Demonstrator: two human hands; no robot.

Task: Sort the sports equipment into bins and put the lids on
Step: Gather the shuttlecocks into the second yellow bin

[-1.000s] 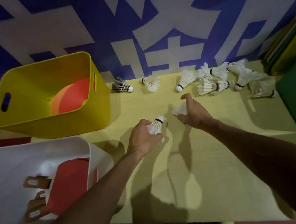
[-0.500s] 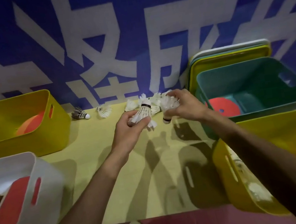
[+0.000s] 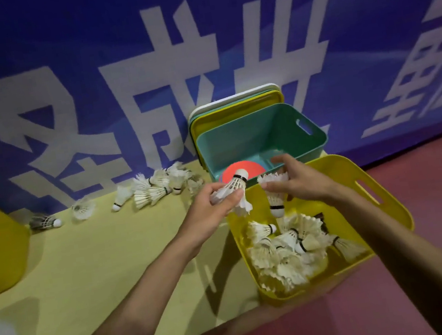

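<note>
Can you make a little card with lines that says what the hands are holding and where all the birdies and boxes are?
left hand: grips a white shuttlecock, cork up
right hand: pinches a second shuttlecock by its feathers, cork down, above the yellow bin
yellow bin: holds a pile of shuttlecocks, no lid
teal bin: open, orange disc inside
table: loose shuttlecocks along the wall
lids: stacked upright behind the teal bin

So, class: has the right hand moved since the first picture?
Yes. The right hand, holding a shuttlecock, has gone rightward from the loose shuttlecocks to above the yellow bin of shuttlecocks.
</note>
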